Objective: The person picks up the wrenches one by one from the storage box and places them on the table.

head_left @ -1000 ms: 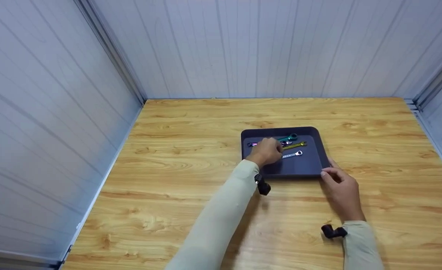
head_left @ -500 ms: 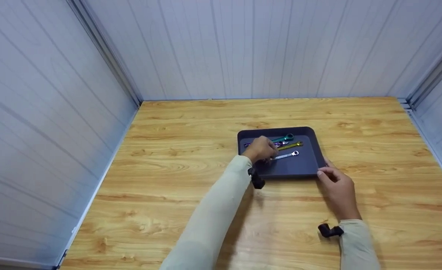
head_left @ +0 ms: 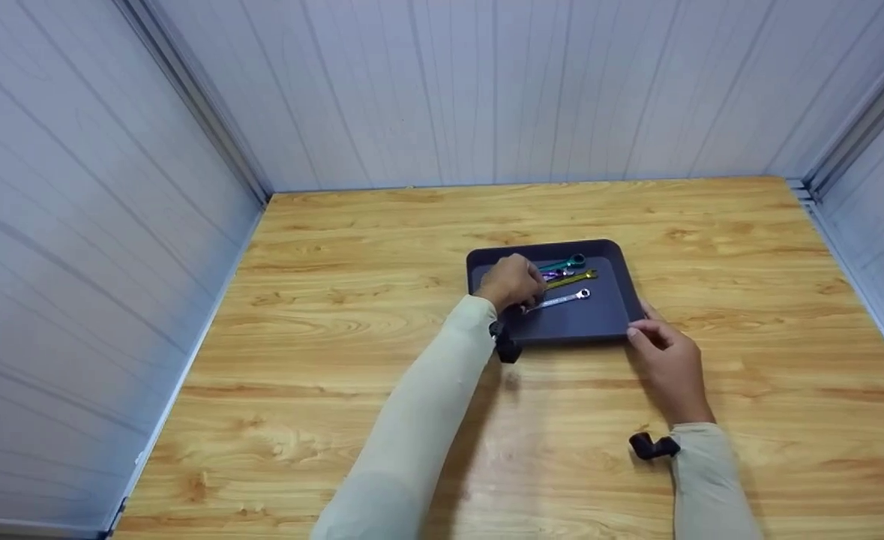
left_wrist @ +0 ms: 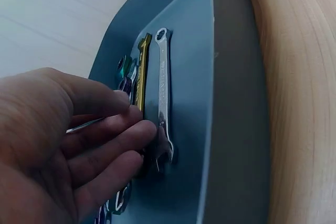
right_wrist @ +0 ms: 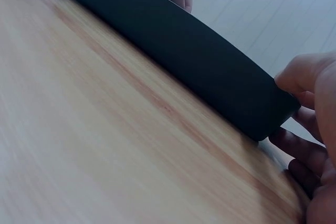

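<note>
A dark rectangular tray (head_left: 606, 315) stands on the table with several combination wrenches in it. My left hand (head_left: 513, 279) is over its left part, fingers loosely bent beside the silver wrench (left_wrist: 163, 77) and the yellow wrench (left_wrist: 142, 72). No tool shows gripped in it; a fingertip overlaps the silver wrench, and contact is unclear. Farther back lie a green wrench (head_left: 567, 262) and a purple wrench (head_left: 558, 274), partly hidden by that hand. My right hand (head_left: 670, 367) holds the tray's near right corner, thumb on the front wall and fingers around the side.
The wood-grain table (head_left: 322, 360) extends around the tray. White panelled walls (head_left: 382, 90) stand behind and at both sides. Small black devices sit at both wrists, such as the right-wrist device (head_left: 653, 446).
My left hand has drawn back slightly left from the silver wrench, so more of its length shows. My right hand stays at the tray corner. The head view has shifted a little.
</note>
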The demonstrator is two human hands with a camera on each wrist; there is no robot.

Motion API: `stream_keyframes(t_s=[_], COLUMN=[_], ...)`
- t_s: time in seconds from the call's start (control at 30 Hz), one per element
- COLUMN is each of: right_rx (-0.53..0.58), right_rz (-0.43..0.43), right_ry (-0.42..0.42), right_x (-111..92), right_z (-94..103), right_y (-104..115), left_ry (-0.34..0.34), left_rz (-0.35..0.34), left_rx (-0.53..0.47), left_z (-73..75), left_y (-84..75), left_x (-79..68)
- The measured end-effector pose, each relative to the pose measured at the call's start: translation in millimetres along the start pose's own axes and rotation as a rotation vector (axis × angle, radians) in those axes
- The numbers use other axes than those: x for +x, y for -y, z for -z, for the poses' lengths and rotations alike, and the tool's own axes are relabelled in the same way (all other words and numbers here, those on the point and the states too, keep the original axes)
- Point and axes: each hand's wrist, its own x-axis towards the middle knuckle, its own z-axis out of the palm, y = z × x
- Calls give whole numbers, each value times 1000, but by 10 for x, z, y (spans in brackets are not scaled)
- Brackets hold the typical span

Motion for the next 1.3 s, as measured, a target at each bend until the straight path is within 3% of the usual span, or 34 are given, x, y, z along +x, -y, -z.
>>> stream_keyframes(t_s=[0.1, 0.23, 0.37, 0.57, 0.77, 1.13, 1.3], right_rx=[13, 12, 2, 27, 22, 27, 3], right_rz=[3, -13, -15, -5, -15, -10, -20], right_ry=[3, 5, 5, 0, 9, -1, 6], right_x=[17, 7, 1, 25, 12, 9, -28], right_z=[3, 12, 6, 0, 15, 13, 9], right_y=[15, 23, 20, 10, 19, 29, -12], left_ry=[-25, -3, 52, 189, 234, 210, 164], left_rz=[-15, -29, -13, 14, 26, 144, 151], left_rx=[27, 30, -3, -101, -89, -27, 52], left_z=[-4, -20, -26, -49, -83, -105, -197], left_y=[-21, -45, -50, -68, -83, -221, -210], left_x=[8, 8, 4, 20, 45, 79, 39])
